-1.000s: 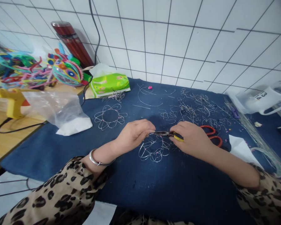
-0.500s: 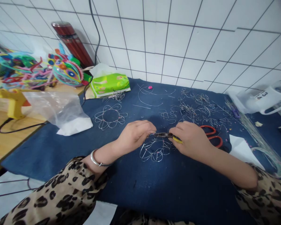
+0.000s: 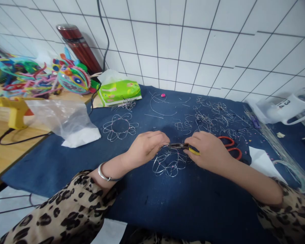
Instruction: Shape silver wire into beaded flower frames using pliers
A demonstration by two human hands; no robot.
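My right hand (image 3: 205, 149) is closed round the yellow handles of a pair of pliers (image 3: 178, 146), whose dark jaws point left. My left hand (image 3: 148, 145) is pinched at the tips of those jaws, on the wire flower (image 3: 169, 164), a ring of looped silver wire with small pink marks. The wire between the fingertips is mostly hidden. A second wire flower (image 3: 120, 127) lies flat on the dark blue cloth (image 3: 152, 203), left of and beyond my left hand. Behind my right hand, red-handled scissors (image 3: 234, 152) are partly covered.
Bent wire scraps (image 3: 208, 115) lie at the back right, with long straight wires (image 3: 282, 149) and a white mug (image 3: 289, 106) beyond. Leftward are a green tissue pack (image 3: 120, 91), a clear plastic bag (image 3: 63, 117), a yellow glue gun (image 3: 16, 110) and a red thermos (image 3: 78, 47).
The pliers and my right hand have shifted very slightly right. The wire flower beneath has turned or moved a little. My left hand stays almost in place.
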